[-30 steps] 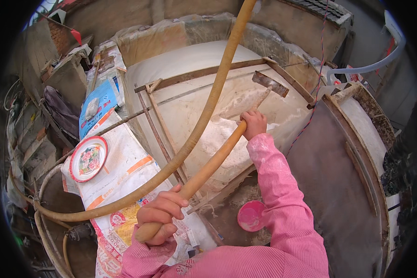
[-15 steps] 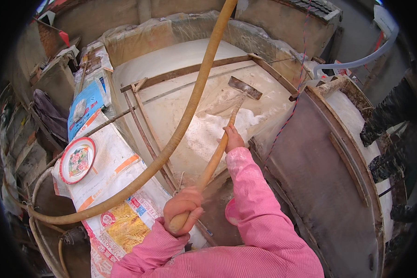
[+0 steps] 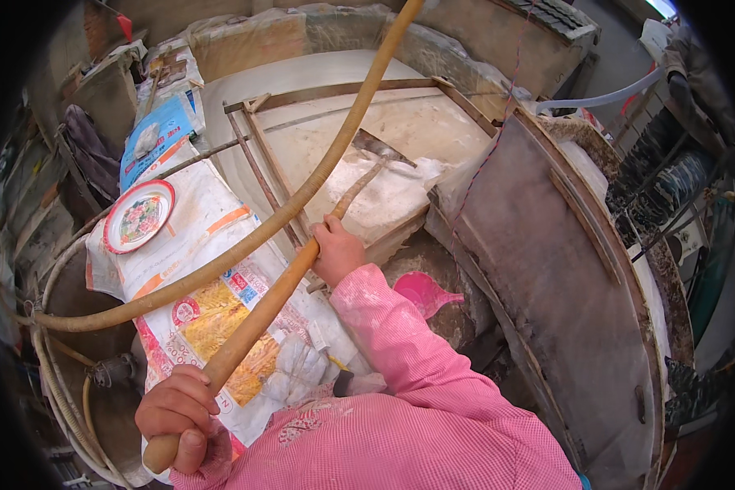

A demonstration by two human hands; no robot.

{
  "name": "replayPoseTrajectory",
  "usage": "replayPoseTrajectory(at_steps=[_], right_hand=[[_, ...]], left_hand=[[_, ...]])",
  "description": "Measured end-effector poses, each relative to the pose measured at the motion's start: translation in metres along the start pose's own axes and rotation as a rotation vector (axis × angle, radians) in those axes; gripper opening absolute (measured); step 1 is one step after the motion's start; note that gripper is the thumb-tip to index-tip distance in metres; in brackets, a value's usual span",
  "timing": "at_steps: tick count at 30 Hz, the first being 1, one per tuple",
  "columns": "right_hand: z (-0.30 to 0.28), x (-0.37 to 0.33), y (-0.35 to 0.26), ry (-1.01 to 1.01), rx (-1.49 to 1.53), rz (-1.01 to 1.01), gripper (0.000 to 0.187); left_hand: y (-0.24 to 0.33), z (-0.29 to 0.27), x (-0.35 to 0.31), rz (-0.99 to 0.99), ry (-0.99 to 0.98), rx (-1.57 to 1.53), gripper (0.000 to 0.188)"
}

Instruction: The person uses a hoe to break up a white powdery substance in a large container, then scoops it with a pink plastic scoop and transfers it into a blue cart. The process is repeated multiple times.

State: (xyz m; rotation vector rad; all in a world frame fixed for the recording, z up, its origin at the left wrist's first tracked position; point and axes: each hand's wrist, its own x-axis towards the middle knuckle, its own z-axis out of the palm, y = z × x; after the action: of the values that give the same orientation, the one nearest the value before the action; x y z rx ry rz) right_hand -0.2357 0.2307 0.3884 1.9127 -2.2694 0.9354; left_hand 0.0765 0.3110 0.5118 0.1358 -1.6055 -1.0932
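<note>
Gripping the long tan wooden-handled hoe (image 3: pixel 257 331): left hand (image 3: pixel 175 416) curling fingers round its butt, right hand (image 3: pixel 337 251) clasping mid-handle. Rusty metal blade (image 3: pixel 376 145) is lying inside the pale wood-framed trough (image 3: pixel 429 126), at a loose-looking white heap (image 3: pixel 392 196). Looks part-done: trough's far floor mostly bare, heap remaining.

Work yard: thick hose (image 3: pixel 290 214), sacks (image 3: pixel 208 322)

A tan hose (image 3: pixel 220 265) arcs from top centre to lower left, blocking the straight way from the plate (image 3: pixel 140 216) to the white powder (image 3: pixel 396 192) at centre. The hoe (image 3: pixel 261 314) slants from lower left to centre. Upper centre is open over the pale surface (image 3: pixel 433 122) inside wooden bars (image 3: pixel 302 100). A pink dipper (image 3: pixel 420 292) narrows the gap left of the grey panel (image 3: pixel 547 269).
</note>
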Motion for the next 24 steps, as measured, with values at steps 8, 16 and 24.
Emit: replayPoseTrajectory(at_steps=[8, 16, 24], right_hand=[[-0.015, 0.005, 0.005, -0.063, -0.066, -0.194, 0.024], [-0.045, 0.062, 0.114, 0.225, -0.131, -0.138, 0.024], [0.027, 0.078, 0.238, -0.123, -0.164, 0.199, 0.03]], left_hand=[[-0.008, 0.012, -0.03, 0.175, 0.105, -0.114, 0.031], [-0.099, 0.061, 0.0, 0.048, 0.062, -0.123, 0.017], [-0.228, 0.097, 0.012, -0.365, -0.133, -0.063, 0.014]])
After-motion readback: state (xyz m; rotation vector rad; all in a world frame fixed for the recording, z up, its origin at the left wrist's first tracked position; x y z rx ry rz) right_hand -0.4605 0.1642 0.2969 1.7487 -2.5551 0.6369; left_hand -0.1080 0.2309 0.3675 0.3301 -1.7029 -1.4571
